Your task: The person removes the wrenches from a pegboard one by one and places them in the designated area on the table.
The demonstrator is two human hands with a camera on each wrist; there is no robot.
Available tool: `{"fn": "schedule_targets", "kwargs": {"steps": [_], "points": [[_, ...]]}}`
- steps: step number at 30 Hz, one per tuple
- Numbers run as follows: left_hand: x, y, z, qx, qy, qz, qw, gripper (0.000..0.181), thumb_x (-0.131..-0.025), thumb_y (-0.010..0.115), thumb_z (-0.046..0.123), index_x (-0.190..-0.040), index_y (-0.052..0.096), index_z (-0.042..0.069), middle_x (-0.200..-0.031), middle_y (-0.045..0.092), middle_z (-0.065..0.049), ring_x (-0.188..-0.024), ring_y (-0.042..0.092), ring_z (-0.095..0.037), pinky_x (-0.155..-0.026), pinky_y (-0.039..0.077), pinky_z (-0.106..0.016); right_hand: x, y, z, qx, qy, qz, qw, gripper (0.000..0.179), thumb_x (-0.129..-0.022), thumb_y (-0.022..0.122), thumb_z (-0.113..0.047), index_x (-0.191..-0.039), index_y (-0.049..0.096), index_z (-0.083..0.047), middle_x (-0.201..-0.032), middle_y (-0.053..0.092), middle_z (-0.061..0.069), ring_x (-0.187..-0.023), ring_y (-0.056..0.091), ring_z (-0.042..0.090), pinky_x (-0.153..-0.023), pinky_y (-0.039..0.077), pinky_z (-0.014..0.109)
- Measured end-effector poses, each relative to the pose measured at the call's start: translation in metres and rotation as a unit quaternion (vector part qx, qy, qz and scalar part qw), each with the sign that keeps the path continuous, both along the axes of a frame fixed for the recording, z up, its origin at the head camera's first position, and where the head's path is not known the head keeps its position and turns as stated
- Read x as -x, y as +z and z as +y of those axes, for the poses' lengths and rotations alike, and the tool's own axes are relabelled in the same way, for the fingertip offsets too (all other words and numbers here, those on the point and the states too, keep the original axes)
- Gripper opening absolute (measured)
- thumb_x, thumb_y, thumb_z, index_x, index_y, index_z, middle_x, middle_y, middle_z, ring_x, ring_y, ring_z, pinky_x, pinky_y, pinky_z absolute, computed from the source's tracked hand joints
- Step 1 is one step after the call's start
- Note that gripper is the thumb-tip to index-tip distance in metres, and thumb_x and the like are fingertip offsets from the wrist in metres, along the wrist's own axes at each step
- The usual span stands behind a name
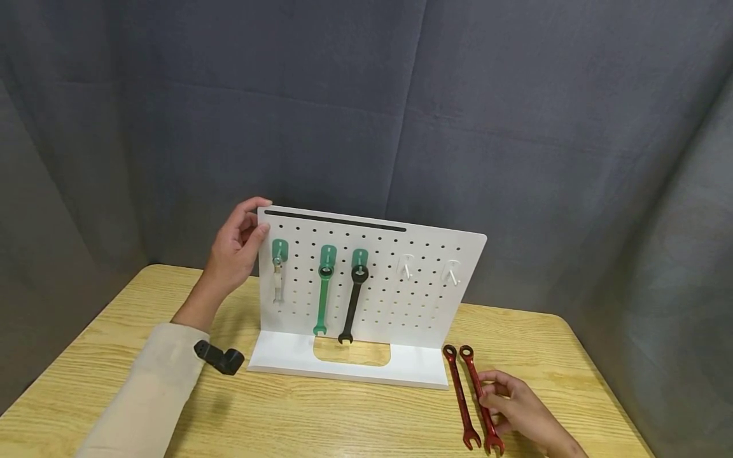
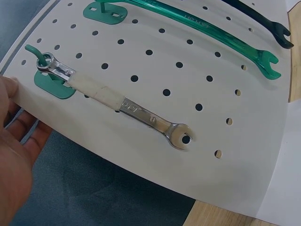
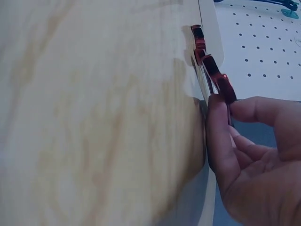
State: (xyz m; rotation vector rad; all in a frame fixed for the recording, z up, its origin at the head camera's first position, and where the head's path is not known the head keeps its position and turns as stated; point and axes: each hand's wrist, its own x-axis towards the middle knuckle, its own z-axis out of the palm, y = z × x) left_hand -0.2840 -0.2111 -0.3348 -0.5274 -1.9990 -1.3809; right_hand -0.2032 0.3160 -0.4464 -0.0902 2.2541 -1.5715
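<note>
Our right hand (image 1: pixel 518 407) pinches the right red wrench (image 1: pixel 474 376) by its shaft, thumb against index finger, just beside the base of the board (image 1: pixel 468 251); we cannot tell whether it touches the table (image 1: pixel 286 413). Its long axis runs from the ring end, between 11 and 12 o'clock, to the open end, between 5 and 6. From these fingers the outer white hook (image 1: pixel 451 273) stands bare at 11 o'clock, nearer this hand than our left hand (image 1: pixel 233 245), which grips the board's 10 o'clock corner, thumb in front, fingers behind. At 9 o'clock, the left red wrench (image 1: pixel 460 394) lies nearly parallel. Both reds look like glossy metal. The board is smooth, white, pierced with round holes; the table shows wood grain. A cream-wrapped silver wrench (image 2: pixel 99 92), shiny green wrench (image 1: pixel 323 302) and dull black wrench (image 1: pixel 353 305) hang from green hooks (image 1: pixel 280 247).
</note>
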Motion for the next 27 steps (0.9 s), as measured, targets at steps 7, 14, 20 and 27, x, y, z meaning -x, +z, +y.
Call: {"fn": "schedule_targets", "kwargs": {"steps": [7,14,20,27], "points": [[0.003,-0.001,0.000,-0.006,-0.006,-0.003,1.0000,0.040,-0.105,0.054,-0.002,-0.144,0.051,0.008,-0.096,0.049,-0.013,-0.076,0.044,-0.018,-0.067,0.036,-0.026,0.000,0.005,-0.006,-0.029,-0.012,0.001,0.9995,0.049,-0.100,0.061,-0.010,-0.141,0.046,0.013,-0.098,0.063,0.011,-0.082,0.061,0.024,-0.065,0.058,0.047],[0.002,-0.002,-0.001,-0.007,-0.001,-0.009,0.9999,0.041,-0.106,0.056,0.001,-0.145,0.051,0.012,-0.096,0.049,-0.010,-0.077,0.045,-0.018,-0.068,0.036,-0.027,0.000,0.008,-0.014,-0.073,-0.024,0.033,0.9966,0.048,-0.098,0.062,-0.007,-0.139,0.048,0.014,-0.099,0.060,0.013,-0.079,0.062,0.025,-0.061,0.058,0.046],[-0.002,0.001,0.002,-0.006,0.002,-0.005,1.0000,0.039,-0.105,0.054,-0.002,-0.144,0.051,0.006,-0.094,0.046,-0.013,-0.076,0.042,-0.018,-0.067,0.035,-0.026,-0.001,0.010,-0.021,-0.116,-0.040,0.064,0.9903,0.041,-0.097,0.064,-0.002,-0.134,0.055,0.011,-0.098,0.058,0.012,-0.078,0.066,0.027,-0.056,0.057,0.045],[-0.001,0.002,0.003,-0.012,-0.003,0.003,0.9999,0.039,-0.105,0.053,-0.004,-0.143,0.051,0.005,-0.093,0.047,-0.013,-0.074,0.042,-0.017,-0.066,0.035,-0.026,-0.002,0.008,-0.025,-0.169,-0.041,0.100,0.9797,0.032,-0.095,0.067,0.000,-0.127,0.061,0.005,-0.094,0.062,0.009,-0.063,0.063,0.023,-0.050,0.054,0.038]]}}
